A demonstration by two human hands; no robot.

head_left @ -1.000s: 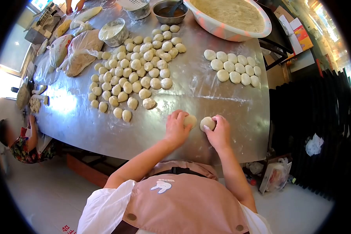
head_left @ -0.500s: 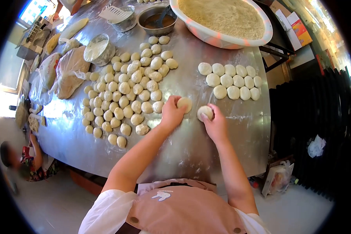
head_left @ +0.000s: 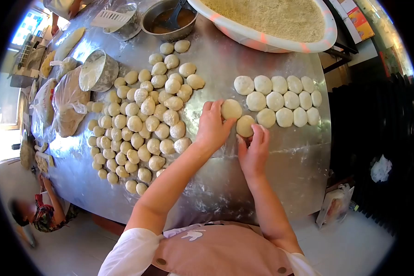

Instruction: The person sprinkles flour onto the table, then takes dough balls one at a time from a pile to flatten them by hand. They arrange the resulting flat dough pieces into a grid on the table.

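Note:
Two flattened dough rounds lie close together on the metal table [head_left: 290,175]. My left hand [head_left: 214,123] has its fingers and thumb around the left side of the upper dough round [head_left: 231,109]. At the lower dough round [head_left: 244,126], my right hand [head_left: 254,149] has thumb and fingers at its lower right edge. Just right of them stand three rows of flattened dough rounds [head_left: 274,100]. On the left spreads a large group of dough balls [head_left: 134,123], some of them near my left forearm.
A wide basin of crumbly filling [head_left: 267,43] stands at the back right. Behind the dough balls are a metal bowl with brown liquid [head_left: 170,34], a flour container [head_left: 99,71] and plastic bags [head_left: 71,103]. Another person [head_left: 46,214] is at the lower left.
Both hands have moved forward with the two dough rounds, which are now nearer each other and beside the rows. The fingers of my right hand have loosened somewhat. The camera view has shifted.

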